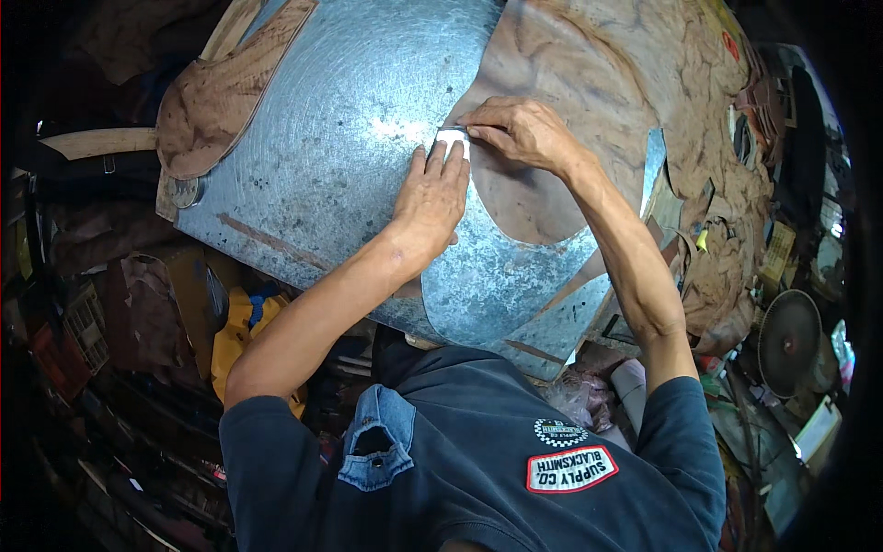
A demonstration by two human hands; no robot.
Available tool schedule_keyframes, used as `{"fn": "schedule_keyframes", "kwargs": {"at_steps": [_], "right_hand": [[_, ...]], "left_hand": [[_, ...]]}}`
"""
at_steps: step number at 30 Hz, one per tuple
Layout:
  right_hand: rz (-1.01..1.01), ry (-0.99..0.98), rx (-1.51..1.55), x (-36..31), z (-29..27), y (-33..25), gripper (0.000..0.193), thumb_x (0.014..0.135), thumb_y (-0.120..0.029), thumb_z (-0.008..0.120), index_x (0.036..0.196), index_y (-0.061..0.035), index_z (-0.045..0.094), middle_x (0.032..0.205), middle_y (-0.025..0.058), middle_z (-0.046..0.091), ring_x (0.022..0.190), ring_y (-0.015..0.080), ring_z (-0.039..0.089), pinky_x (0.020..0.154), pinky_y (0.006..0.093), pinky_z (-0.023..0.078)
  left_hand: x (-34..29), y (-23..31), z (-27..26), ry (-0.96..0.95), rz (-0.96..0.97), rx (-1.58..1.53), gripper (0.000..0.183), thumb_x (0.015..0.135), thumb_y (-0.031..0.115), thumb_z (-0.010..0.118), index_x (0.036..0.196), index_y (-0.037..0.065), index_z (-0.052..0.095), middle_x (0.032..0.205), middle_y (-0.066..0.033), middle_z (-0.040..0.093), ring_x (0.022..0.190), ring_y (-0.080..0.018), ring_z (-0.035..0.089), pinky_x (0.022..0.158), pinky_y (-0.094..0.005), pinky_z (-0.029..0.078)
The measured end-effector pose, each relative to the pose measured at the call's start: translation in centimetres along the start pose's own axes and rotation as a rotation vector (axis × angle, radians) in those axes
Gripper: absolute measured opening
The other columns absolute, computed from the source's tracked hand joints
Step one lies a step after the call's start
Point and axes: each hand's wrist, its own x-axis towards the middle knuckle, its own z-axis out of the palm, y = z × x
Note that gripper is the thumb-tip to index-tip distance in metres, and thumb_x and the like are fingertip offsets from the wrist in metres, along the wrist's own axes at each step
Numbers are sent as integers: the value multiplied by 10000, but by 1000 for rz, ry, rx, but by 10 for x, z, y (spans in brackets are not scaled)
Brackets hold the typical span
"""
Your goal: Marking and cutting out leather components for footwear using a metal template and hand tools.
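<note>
Metal sheet (313, 152), twelve o'clock: left hand (431, 196) presses white piece (453, 139); right hand (531, 133) pinches dark tool (454, 127). Likely marking leather (529, 198); next stroke needs steadiness.

Two lettered patches (572, 469) mark the dark shirt (451, 432)

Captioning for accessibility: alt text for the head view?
Seen from above, a person's left hand rests on a white piece at the edge of brown leather on a metal sheet; the right hand pinches a small dark item beside it.
</note>
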Motion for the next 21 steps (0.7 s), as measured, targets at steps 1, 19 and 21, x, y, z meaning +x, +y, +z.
{"fn": "schedule_keyframes", "kwargs": {"at_steps": [1,19,21], "right_hand": [[-7,-17,8,0,-2,0,207,894,-195,642,1025,-67,738,964,95,715,865,294,673,754,379,535],[-19,-83,-39,1,1,3,211,907,-198,622,1045,-81,730,919,93,686,840,298,660,728,392,528],[4,-91,-50,-1,-1,3,216,909,-202,619,1056,-86,727,926,91,682,847,299,659,731,394,528]], "left_hand": [[0,0,0,-5,1,-4,1044,695,485,803,1445,-67,331,1515,-232,305,1428,-365,269,1158,-497,252],[4,-6,5,12,20,-63,1011,701,486,803,1431,-52,356,1510,-217,308,1416,-356,287,1131,-493,282],[4,-6,4,29,27,-78,1004,693,486,809,1421,-49,370,1499,-211,322,1408,-350,300,1122,-486,294]]}}
